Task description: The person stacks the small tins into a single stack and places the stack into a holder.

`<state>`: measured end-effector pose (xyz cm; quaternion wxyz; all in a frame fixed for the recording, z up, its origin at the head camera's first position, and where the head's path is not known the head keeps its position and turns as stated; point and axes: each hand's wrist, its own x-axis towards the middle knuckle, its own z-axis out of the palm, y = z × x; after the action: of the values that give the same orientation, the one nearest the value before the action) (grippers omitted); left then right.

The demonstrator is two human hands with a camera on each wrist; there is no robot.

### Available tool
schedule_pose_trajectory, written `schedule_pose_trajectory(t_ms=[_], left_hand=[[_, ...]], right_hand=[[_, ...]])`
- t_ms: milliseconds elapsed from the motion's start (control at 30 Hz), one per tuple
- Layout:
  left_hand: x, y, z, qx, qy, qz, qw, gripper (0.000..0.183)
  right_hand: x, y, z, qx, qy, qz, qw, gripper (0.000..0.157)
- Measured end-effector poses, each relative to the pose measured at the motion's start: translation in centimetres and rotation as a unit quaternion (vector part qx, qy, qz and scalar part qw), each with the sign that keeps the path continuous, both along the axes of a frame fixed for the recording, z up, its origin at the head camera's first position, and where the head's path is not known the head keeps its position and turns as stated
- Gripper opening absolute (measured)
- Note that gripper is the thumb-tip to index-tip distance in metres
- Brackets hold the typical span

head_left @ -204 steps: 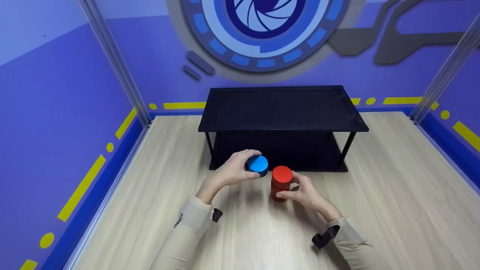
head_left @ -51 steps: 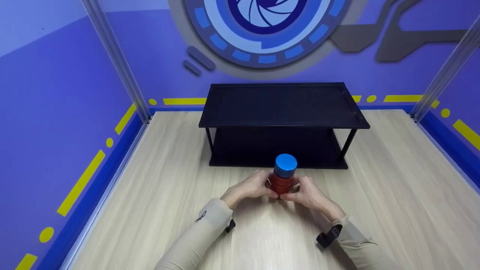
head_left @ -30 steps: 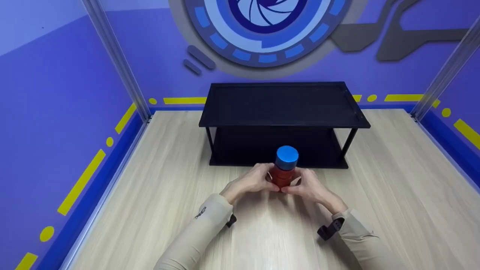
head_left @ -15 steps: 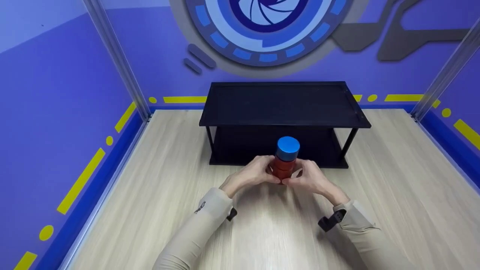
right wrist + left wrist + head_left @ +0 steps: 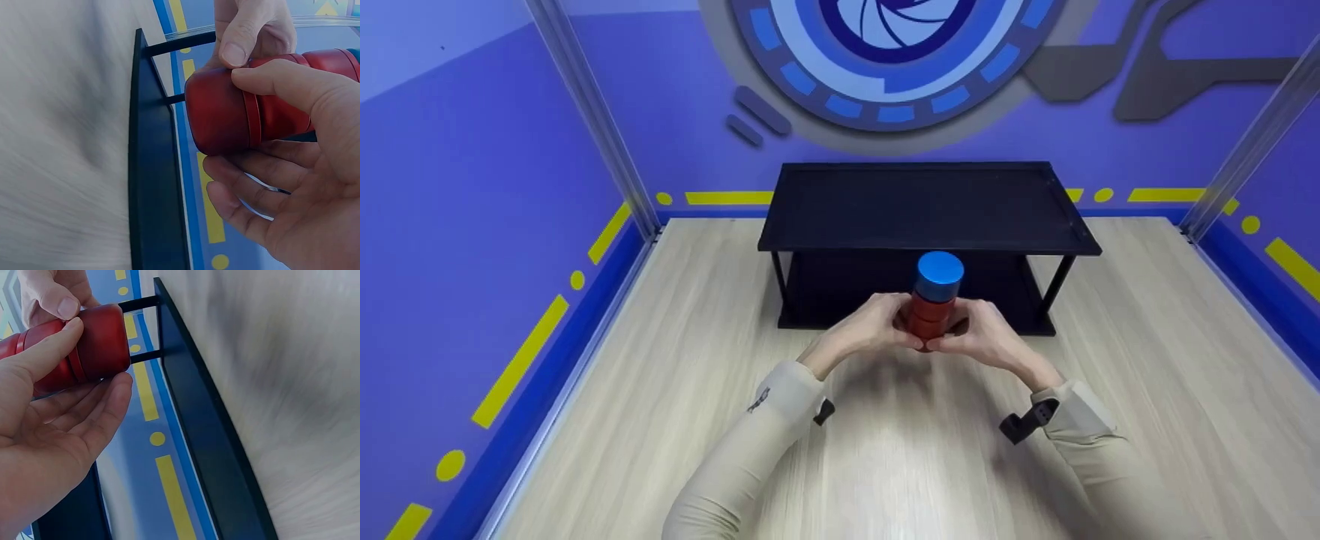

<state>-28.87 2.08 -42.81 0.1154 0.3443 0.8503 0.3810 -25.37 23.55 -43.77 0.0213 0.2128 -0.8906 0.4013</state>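
Note:
My left hand and right hand together hold an upright red cylindrical container, one from each side. A shorter blue cylinder sits on its top; whether it is stacked or fastened there I cannot tell. In the left wrist view, the thumb crosses the red container above its rounded base, with fingers along the opposite side. The right wrist view shows the right hand gripping it likewise, the two thumbs almost meeting. The container is off the table, in front of the shelf's opening.
Behind the hands stands a black two-level shelf with thin posts and a lower board. It rests on a wood-grain table. Blue panels with metal corner posts enclose the left, back and right.
Earliest, my left hand held the blue cylinder apart from the red container in my right. Later, blue tops red with both hands around it. Since then, the pair has risen toward the shelf.

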Motion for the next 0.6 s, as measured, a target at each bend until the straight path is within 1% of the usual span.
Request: schedule_pose_trajectory(t_ms=[233,400,600], left_hand=[[-0.5,0.1,1.5,-0.005,0.009,-0.003,0.9999,0.045],[-0.8,0.2,2.6,-0.001,0.014,0.000,0.9999,0.045],[-1.2,0.3,3.9,0.002,0.035,0.002,0.9994,0.042]], right_hand=[[-0.5,0.3,1.6,0.005,-0.006,0.003,1.000,0.037],[-0.9,0.4,2.8,0.010,0.002,0.007,1.000,0.038],[-1.3,0.6,4.3,0.006,0.006,0.009,1.000,0.039]])
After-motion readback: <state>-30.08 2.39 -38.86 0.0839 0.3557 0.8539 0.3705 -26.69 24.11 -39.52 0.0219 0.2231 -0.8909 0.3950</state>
